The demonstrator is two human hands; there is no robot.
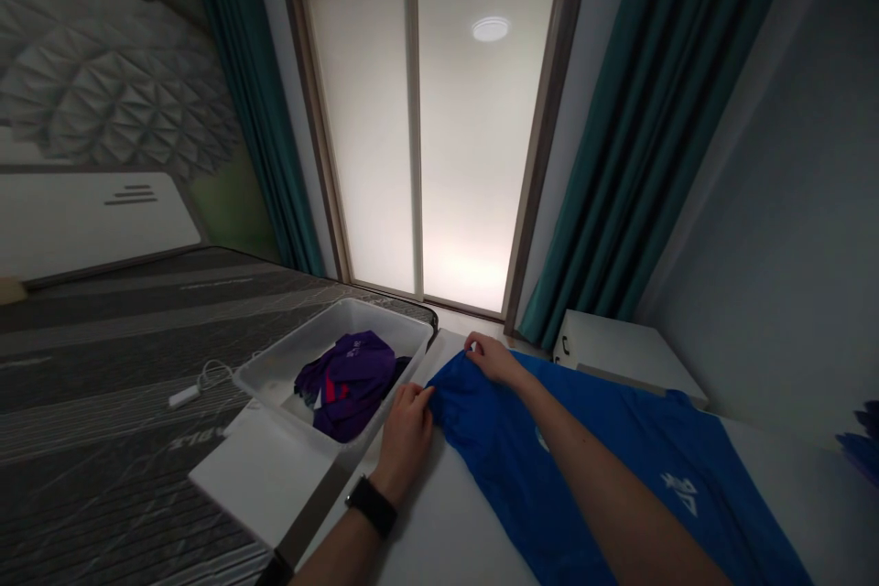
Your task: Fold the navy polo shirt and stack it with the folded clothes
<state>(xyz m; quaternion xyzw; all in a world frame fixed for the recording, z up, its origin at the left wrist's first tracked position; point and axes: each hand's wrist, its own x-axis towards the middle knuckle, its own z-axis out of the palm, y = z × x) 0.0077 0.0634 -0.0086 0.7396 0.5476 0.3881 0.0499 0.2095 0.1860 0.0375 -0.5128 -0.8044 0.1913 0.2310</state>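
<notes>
A blue shirt (604,467) with white print lies spread on a white table (439,531). My left hand (406,435), with a dark watch on its wrist, pinches the shirt's near left edge. My right hand (491,357) grips the same end of the shirt a little farther away, fingers curled over the cloth. Both hands sit at the shirt's left end, close to the table's edge.
A white plastic bin (275,371) with purple clothes (350,382) stands on a dark patterned mattress (103,357), its lid (265,481) lying beside it. A white charger cable (196,387) rests on the mattress. A white cabinet (618,352), frosted sliding doors and teal curtains stand behind.
</notes>
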